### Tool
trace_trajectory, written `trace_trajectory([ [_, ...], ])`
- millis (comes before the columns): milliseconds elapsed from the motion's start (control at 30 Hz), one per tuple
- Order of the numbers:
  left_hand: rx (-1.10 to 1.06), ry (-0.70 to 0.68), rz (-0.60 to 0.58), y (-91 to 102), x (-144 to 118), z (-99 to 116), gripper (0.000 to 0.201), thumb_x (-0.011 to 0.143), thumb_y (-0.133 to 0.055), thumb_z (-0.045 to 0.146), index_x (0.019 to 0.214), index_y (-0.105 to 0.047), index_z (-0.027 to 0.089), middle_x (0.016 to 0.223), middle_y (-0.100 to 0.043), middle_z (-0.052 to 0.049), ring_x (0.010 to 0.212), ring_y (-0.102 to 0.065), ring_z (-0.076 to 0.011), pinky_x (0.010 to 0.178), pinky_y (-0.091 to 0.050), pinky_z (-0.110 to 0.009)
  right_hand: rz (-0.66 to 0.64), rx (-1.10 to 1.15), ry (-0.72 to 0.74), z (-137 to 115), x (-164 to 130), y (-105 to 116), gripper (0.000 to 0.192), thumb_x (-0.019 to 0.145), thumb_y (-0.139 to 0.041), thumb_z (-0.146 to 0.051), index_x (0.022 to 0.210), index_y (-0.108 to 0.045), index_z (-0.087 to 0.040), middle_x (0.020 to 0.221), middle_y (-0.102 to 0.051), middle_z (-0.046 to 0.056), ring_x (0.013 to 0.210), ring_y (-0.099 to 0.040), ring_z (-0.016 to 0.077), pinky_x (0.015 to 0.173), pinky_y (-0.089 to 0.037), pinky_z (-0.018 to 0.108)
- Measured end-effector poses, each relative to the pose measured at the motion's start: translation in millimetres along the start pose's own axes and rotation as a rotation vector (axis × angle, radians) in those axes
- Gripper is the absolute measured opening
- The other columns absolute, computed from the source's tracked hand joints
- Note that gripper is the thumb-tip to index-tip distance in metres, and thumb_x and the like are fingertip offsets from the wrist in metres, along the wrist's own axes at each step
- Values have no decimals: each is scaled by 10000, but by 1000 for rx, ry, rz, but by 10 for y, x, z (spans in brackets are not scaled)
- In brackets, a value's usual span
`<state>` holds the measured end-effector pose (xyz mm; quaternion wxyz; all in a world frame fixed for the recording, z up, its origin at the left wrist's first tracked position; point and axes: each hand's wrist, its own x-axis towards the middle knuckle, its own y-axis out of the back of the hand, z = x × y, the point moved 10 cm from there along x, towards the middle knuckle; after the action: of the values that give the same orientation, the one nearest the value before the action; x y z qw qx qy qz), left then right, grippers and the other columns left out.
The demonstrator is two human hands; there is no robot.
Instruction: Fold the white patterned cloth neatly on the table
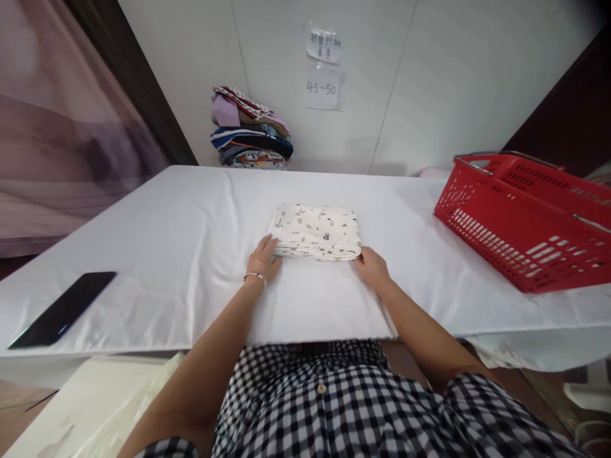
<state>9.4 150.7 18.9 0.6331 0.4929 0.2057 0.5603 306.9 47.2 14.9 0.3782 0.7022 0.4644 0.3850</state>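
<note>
Head view: folded cloth [315, 231] lies between left hand [262, 259] and right hand [372, 266], both unclenched, touching its near corners.

Both bare forearms reach fwd, converging slightly. Left hand [263, 257] lies palm down, fingers extended and together, thin bracelet at the wrist. Right hand [372, 266] also palm down, fingers curled fwd, wrist low.

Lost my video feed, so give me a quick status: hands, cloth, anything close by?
Left hand and right hand touch near corners of folded white patterned cloth. Cloth flat on white-covered table. Red plastic basket right, apart.
</note>
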Motion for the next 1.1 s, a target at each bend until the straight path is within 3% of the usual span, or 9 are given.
trace_trajectory([
  [133,-40,43,23,0,46,-73,546,719,-592,259,1254,-485,259,1412,-364,-52,1141,-509,-288,974,-423,-426,24,107,-26,43,-8,-2,184,823,-430,-356,773,-541,-217,678,-555,-9,614,-463,139,543,-273,246],
  [367,-150,128,70,-18,73,-264,546,721,-572,250,1258,-491,197,1341,-456,-68,1214,-447,-259,1040,-353,-341,19,32,-35,52,-9,0,152,806,-439,-336,764,-525,-217,646,-543,-8,576,-436,135,523,-244,250],
  [767,-180,184,104,-58,127,-402,541,695,-587,297,1231,-531,244,1104,-623,-60,986,-588,-260,893,-480,-392,-26,219,-63,111,2,-24,147,759,-494,-336,845,-549,-229,676,-577,-23,601,-478,136,565,-329,241],
  [967,-183,197,94,-9,115,-338,545,702,-561,219,1245,-518,225,1100,-615,-65,993,-585,-261,898,-484,-407,38,562,-27,114,5,55,501,751,-529,-383,1215,-471,-204,1023,-588,34,805,-536,148,760,-416,280],
  [1100,-227,217,87,23,102,-295,558,714,-542,186,1269,-487,213,1183,-585,-48,1066,-555,-263,936,-461,-393,78,559,-136,162,18,34,635,758,-521,-495,1310,-402,-205,997,-580,40,812,-528,161,769,-418,299],
])
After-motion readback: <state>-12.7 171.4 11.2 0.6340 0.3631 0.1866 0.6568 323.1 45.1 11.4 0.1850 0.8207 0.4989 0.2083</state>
